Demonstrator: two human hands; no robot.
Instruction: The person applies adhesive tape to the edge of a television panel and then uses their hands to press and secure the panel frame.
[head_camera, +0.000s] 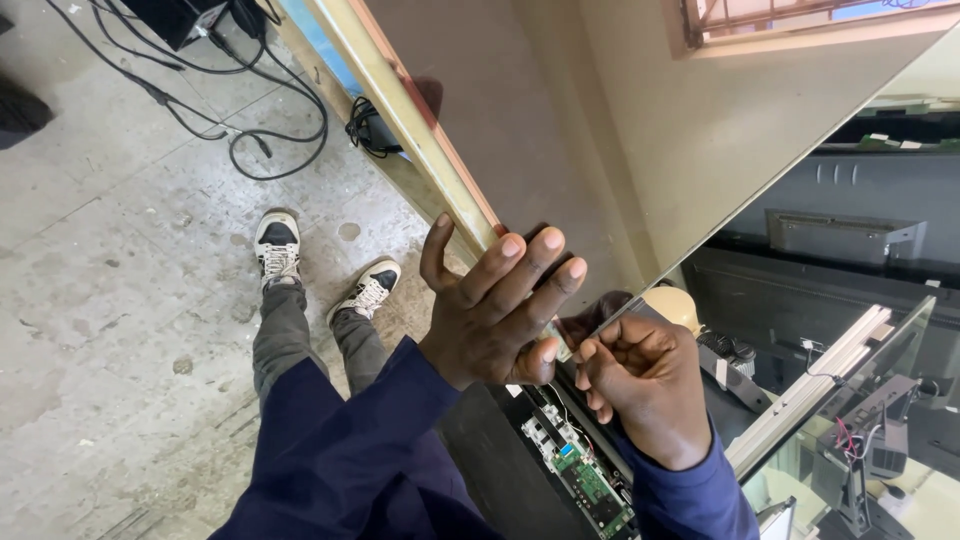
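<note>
At frame centre, the left hand (497, 310) presses flat, fingers spread, against a large glossy panel (620, 130); the right hand (645, 385) has its grip pinched on the panel's lower corner.

Left hand (495, 310) spread flat against the glossy panel (600, 130); right hand (645, 385) pinches its corner above a circuit board (590, 485).

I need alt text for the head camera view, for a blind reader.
Two hands in blue sleeves work at the edge of a large glossy panel: left hand spread flat on it, right hand pinching its corner. Below are a green circuit board, concrete floor and sneakers.
</note>
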